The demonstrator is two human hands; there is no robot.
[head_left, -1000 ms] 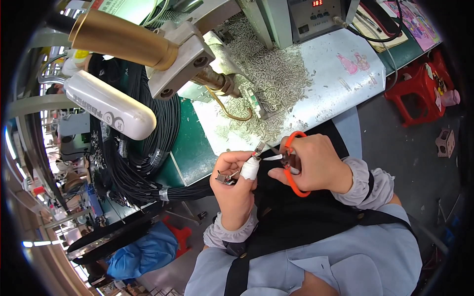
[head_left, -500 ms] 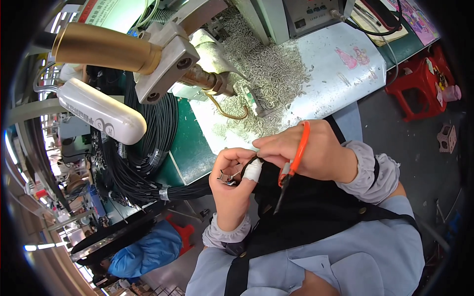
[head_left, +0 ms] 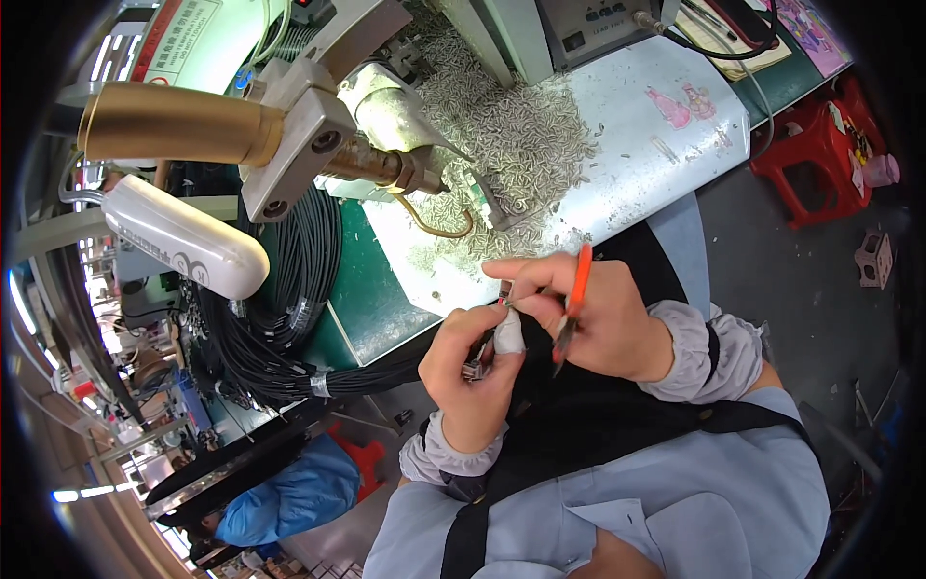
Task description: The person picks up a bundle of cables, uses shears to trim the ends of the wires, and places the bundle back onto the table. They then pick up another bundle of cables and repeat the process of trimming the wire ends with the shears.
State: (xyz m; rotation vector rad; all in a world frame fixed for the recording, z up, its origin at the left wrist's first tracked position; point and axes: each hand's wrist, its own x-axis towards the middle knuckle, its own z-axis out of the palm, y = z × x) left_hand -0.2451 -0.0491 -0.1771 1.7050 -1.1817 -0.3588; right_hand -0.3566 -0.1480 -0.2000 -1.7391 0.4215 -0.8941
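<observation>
Pinching cable end [head_left: 479,359] off bench edge [head_left: 617,224], left hand [head_left: 470,372], right hand [head_left: 590,318]

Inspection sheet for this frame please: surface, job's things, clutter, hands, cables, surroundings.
Surface: white bench, green mat beside it.
Job's things: connector in left hand; orange cutters in right hand.
Clutter: pile of small metal parts on bench.
Hands: both closed, close together; left thumb wrapped in white.
Cables: black bundle, taped, running to the left hand.
Surroundings: brass-coloured machine, red stool.
</observation>
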